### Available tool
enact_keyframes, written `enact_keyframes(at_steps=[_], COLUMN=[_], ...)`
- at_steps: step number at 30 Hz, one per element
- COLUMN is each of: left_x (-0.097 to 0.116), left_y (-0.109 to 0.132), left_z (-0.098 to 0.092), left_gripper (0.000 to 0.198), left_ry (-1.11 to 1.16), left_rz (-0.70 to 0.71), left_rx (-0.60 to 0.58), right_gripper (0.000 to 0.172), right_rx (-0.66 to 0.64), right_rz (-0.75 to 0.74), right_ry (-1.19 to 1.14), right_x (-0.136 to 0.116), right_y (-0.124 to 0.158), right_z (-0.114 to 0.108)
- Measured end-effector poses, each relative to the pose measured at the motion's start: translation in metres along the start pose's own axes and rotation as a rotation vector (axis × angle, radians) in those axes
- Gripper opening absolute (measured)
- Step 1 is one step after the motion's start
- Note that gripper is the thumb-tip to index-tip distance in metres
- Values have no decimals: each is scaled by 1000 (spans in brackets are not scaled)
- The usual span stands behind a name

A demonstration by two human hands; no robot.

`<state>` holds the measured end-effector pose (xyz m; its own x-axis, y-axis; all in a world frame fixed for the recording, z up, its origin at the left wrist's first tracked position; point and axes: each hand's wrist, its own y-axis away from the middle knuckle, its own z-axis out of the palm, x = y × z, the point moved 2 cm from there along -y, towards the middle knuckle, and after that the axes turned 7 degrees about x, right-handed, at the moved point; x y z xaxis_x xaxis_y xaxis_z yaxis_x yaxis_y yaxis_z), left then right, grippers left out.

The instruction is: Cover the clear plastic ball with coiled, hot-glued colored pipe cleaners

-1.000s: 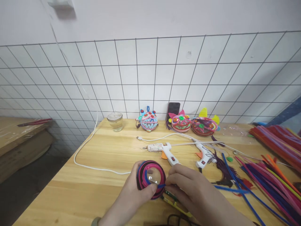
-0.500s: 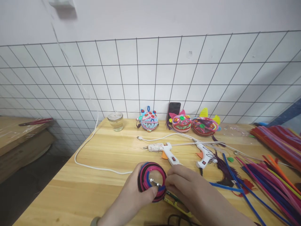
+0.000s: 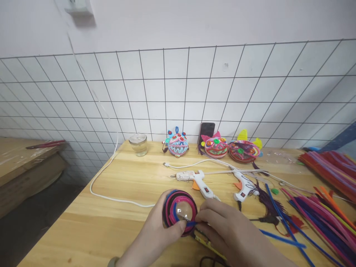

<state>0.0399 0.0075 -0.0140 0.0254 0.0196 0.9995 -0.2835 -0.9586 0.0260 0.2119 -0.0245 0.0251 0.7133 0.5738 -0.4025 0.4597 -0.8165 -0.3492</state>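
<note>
My left hand (image 3: 162, 226) is closed around a round clear shell wound with pink, black and blue pipe cleaners (image 3: 182, 200), its thumb pressing on the near rim. The bare middle of the shell is see-through and shiny. At the shell's right edge my right hand (image 3: 222, 224) pinches a blue pipe cleaner (image 3: 191, 223) that runs from under my left thumb. Another blue length (image 3: 283, 238) sticks out beyond the right hand; whether it is the same piece is hidden. Partly under the right hand lies a yellow-edged tool (image 3: 204, 243) I cannot make out.
Two white glue guns (image 3: 201, 183) (image 3: 244, 186) lie ahead with a white cable (image 3: 194, 161). Behind them stand a lidded glass cup (image 3: 138, 145), a phone (image 3: 207, 129) and several decorated round figures (image 3: 178, 144). Loose pipe cleaners (image 3: 319, 218) cover the right side.
The right hand has shifted slightly right, and more of the blue pipe cleaner shows between it and the shell. The blue length beyond that hand has swung lower. The left hand's grip is unchanged.
</note>
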Motion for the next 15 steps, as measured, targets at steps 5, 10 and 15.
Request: enact_keyframes(at_steps=[5,10,15], left_x=[-4,3,12], left_y=[-1,2,6], left_z=[1,0,-2], left_gripper=[52,55,54], left_ry=[-177,-217,-39], left_rz=[61,74,83], left_rx=[95,92,-59], right_gripper=[17,12,11], right_rx=[75,64,32], right_rz=[21,32,64], right_ry=[-17,14,-12], right_x=[-1,1,4], right_y=[0,1,1], right_z=[3,6,5])
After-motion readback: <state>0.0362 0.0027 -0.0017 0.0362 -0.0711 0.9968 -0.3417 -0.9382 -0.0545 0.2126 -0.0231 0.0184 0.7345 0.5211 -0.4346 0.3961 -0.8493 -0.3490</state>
